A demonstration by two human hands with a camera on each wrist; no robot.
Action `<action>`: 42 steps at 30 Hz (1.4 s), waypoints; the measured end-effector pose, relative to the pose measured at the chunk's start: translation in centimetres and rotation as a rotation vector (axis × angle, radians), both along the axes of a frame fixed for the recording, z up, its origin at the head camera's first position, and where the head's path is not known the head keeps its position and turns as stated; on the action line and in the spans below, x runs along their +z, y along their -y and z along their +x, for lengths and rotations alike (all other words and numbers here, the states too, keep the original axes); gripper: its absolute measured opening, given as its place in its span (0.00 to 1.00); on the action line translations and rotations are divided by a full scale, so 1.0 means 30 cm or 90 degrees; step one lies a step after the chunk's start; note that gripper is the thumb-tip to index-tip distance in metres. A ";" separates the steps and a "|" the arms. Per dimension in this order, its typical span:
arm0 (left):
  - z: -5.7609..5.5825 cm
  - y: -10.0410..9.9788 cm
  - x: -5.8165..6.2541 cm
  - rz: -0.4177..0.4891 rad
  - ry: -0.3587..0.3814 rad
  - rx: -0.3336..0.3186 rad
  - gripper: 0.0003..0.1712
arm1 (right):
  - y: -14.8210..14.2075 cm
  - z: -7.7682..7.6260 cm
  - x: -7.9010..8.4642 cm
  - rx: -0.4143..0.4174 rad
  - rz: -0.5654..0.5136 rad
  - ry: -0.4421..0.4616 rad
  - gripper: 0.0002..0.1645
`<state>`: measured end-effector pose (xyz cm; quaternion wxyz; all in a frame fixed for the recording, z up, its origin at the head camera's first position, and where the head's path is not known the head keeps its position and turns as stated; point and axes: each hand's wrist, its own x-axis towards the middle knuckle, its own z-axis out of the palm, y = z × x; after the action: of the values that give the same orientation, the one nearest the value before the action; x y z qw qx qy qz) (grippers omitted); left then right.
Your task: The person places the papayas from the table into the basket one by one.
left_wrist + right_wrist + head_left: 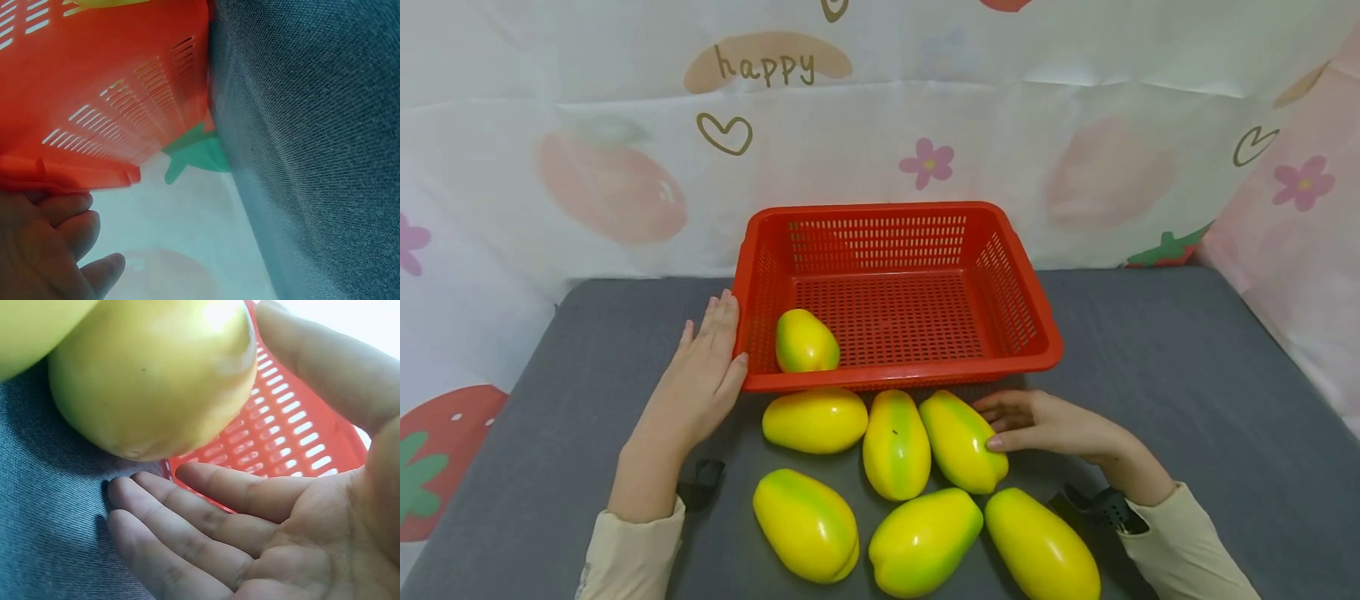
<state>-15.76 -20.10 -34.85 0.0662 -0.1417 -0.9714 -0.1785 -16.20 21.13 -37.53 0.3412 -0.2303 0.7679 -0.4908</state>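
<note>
My left hand (703, 367) lies against the left rim of a red plastic basket (895, 372), its fingers straight. In the left wrist view its fingertips show under the basket rim (69, 181). My right hand (1052, 425) is at the right end of the row in front of the basket, beside a yellow-green papaya (964, 442). Its thumb reaches over that fruit's right side, while the other fingers extend loosely by its far end. From the right wrist, the palm faces the papaya (156, 375) with the fingers spread below it. One papaya (807, 342) sits in the basket's near left corner.
Beside the right hand's fruit lie an upright papaya (897, 446) and a sideways one (815, 421). Nearer me are more papayas: left (807, 525), middle (925, 542) and right (1041, 546). A grey cloth (1187, 400) covers the table; a printed curtain (1000, 117) hangs behind.
</note>
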 end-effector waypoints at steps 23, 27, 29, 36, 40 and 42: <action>0.002 0.002 -0.001 0.003 -0.008 0.000 0.38 | 0.006 -0.002 -0.004 0.002 -0.040 0.029 0.37; 0.002 0.001 0.000 0.003 -0.008 -0.001 0.38 | 0.000 -0.004 -0.008 -0.003 -0.031 0.023 0.37; 0.002 0.000 0.000 0.003 -0.007 -0.001 0.39 | -0.003 -0.006 -0.009 -0.006 -0.026 0.020 0.36; 0.001 -0.002 0.002 0.003 -0.005 0.001 0.39 | -0.011 -0.007 -0.004 -0.009 -0.022 0.013 0.36; 0.001 -0.002 0.001 0.002 -0.006 0.001 0.39 | -0.019 -0.008 0.000 -0.011 -0.025 0.007 0.36; 0.001 -0.003 0.001 0.002 -0.006 0.001 0.39 | -0.022 -0.008 0.003 -0.010 -0.031 0.008 0.35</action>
<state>-15.74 -20.02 -34.83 0.0714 -0.1416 -0.9709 -0.1795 -16.44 21.80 -37.43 0.3359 -0.2294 0.7554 -0.5138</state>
